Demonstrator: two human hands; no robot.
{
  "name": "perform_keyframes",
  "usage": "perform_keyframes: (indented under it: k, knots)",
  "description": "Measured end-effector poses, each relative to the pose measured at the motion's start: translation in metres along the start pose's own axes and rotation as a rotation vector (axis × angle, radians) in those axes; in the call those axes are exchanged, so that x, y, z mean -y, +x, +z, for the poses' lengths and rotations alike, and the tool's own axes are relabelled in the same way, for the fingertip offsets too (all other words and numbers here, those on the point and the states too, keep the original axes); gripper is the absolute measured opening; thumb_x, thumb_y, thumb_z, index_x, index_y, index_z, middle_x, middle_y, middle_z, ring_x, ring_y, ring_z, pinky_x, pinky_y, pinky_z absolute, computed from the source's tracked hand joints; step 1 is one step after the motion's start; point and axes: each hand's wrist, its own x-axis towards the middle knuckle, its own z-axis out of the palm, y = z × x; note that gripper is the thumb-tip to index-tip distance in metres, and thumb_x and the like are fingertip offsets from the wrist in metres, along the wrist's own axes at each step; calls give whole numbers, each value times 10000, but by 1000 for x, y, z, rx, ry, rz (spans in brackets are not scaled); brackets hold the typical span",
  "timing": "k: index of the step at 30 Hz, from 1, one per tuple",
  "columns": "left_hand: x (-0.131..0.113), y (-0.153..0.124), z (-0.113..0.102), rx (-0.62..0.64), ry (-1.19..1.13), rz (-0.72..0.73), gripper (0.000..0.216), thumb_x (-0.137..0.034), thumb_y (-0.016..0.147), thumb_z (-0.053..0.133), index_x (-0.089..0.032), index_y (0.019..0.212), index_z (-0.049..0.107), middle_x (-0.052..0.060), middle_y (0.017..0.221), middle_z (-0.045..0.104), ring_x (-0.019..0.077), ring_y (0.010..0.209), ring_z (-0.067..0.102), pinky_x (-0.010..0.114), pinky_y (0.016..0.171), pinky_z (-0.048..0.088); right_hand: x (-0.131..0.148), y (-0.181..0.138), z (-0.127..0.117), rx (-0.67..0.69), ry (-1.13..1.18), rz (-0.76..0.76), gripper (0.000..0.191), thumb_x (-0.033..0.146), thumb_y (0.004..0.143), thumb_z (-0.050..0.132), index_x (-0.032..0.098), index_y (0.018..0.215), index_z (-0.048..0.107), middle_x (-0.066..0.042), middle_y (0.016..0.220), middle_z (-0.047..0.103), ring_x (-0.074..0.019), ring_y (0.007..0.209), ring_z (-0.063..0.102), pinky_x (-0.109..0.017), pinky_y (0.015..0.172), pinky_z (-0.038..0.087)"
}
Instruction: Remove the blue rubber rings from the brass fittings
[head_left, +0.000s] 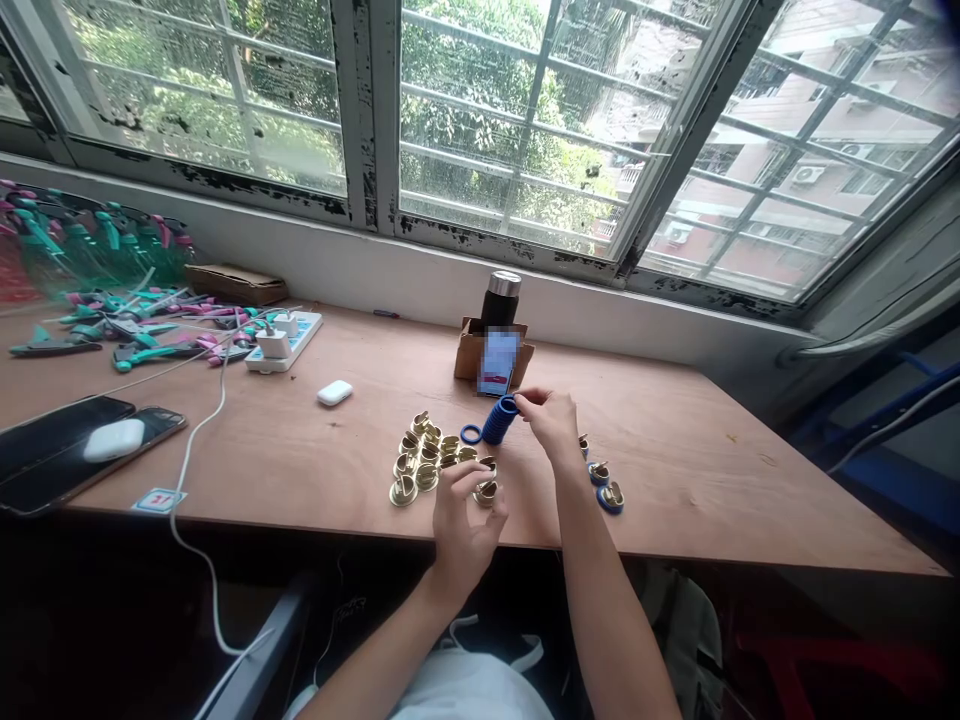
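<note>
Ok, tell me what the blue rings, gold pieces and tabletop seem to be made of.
Blue rings: probably plastic or rubber, evenly coloured; which one is unclear.
Gold pieces: likely shiny metal, judging by their bright glints, though coated plastic is possible.
Tabletop: apparently wood or wood-look board, reddish-brown with low sheen.

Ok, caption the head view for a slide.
Right hand at a stack of blue rings, left hand near gold-coloured pieces on a table.

I can't read the blurred phone screen (pixel 499 357). The left grip (pixel 466 515) partly covers some gold pieces (pixel 427 476) from me. Whether the right grip (pixel 551 418) pinches a blue ring is too small to tell. The left edge cuts off the bottles (pixel 79 260).
</note>
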Motion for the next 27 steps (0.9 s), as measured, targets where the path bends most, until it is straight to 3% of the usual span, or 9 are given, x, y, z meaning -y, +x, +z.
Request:
perform_keyframes:
  k: [8, 18, 22, 27]
  knots:
    - [-2, 1, 0, -2, 1, -1, 290, -119, 915, 672, -211, 1177, 588, 73, 1112, 648, 206, 1004, 666, 354, 831, 591, -2, 3, 4, 5, -11, -7, 225, 333, 800, 680, 214, 900, 843, -53, 850, 827, -226, 816, 762, -284, 729, 559]
    - [-2, 2, 0, 0, -7, -5, 292, -119, 921, 667, -218, 1183, 582, 70, 1113, 643, 198, 981, 657, 364, 847, 591, -1, 2, 3, -5, 4, -33, 280, 407, 849, 669, 198, 931, 837, -62, 836, 818, -230, 782, 754, -297, 732, 559]
    - [-1, 1, -1, 3, -8, -5, 286, -120, 919, 667, -220, 1173, 583, 68, 1113, 642, 199, 988, 658, 360, 846, 591, -4, 2, -12, -67, -50, -23, 306, 429, 880, 639, 203, 962, 828, -71, 843, 807, -245, 794, 754, -319, 763, 552]
    - [-1, 0, 0, 10, -9, -6, 280, -117, 914, 672, -213, 1163, 585, 63, 1094, 652, 200, 990, 666, 351, 845, 586, -22, 13, -47, -102, -429, 10, 284, 329, 880, 619, 263, 1090, 800, -71, 1021, 807, -278, 996, 723, -367, 909, 514]
